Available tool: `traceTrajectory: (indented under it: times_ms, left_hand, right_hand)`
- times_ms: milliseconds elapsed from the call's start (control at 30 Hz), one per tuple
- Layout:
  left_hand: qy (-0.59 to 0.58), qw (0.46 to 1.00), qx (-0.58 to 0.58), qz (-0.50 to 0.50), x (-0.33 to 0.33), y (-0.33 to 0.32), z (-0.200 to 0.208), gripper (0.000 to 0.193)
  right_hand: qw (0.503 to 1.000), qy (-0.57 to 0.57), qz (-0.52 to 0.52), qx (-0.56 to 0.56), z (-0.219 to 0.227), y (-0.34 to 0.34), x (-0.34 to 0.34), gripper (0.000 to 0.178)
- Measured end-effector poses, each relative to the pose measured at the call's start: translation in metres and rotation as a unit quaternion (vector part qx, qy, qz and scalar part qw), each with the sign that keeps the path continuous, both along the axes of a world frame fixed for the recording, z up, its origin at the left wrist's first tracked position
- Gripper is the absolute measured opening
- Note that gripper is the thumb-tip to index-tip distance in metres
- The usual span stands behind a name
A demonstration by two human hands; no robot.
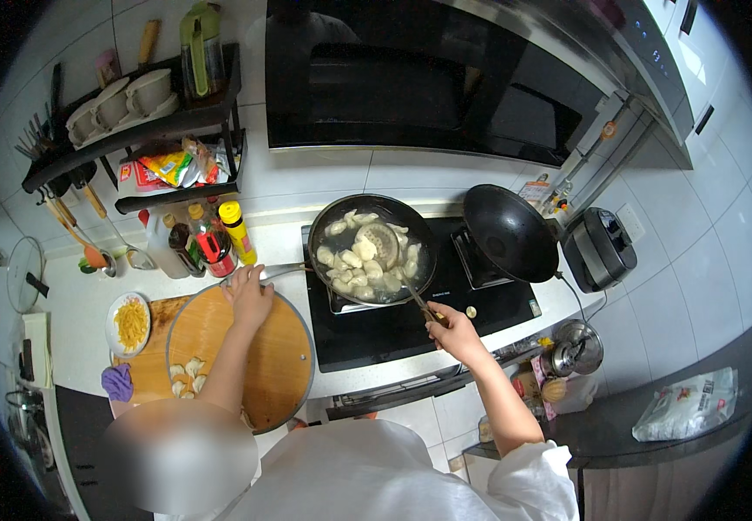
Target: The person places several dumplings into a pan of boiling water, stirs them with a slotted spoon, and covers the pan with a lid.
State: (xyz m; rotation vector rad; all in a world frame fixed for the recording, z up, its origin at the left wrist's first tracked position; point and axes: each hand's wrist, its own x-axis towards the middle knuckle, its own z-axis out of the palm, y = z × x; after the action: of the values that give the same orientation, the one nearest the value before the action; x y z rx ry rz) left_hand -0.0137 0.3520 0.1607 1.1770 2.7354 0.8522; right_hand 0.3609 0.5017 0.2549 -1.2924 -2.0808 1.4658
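A dark wok (pixel 317 227) stands on the left burner, with pale dumplings (pixel 360 276) in liquid. My right hand (pixel 452 333) grips the dark handle of a slotted ladle (pixel 385 236); its round perforated head is inside the wok, with dumplings on and around it. My left hand (pixel 249 293) is closed at the end of the wok handle (pixel 285 270), left of the wok. Below that hand, a round glass lid (pixel 280 365) with a grey rim lies over a wooden board. Several uncooked dumplings (pixel 187 373) show at the lid's left side.
An empty black wok (pixel 506 230) sits on the right side of the black cooktop (pixel 359 343). A plate of yellow shreds (pixel 131 325) and a purple cloth (pixel 117 382) are at the left. Bottles (pixel 211 243) stand below a rack (pixel 89 165). A range hood (pixel 419 78) overhangs the back.
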Motion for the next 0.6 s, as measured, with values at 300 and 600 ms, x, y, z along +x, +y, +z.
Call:
traceTrajectory:
  times_ms: [300, 600]
  left_hand:
    - [-0.003, 1.000, -0.014, 0.002, -0.001, 0.000, -0.002, 0.047]
    - [0.088, 0.993, 0.069, -0.037, 0.028, 0.005, 0.011, 0.041]
  right_hand:
    - [0.910, -0.082, -0.022, 0.406, 0.030, -0.027, 0.015, 0.054]
    - [0.965, -0.058, -0.033, 0.253, -0.004, -0.035, 0.015, 0.060]
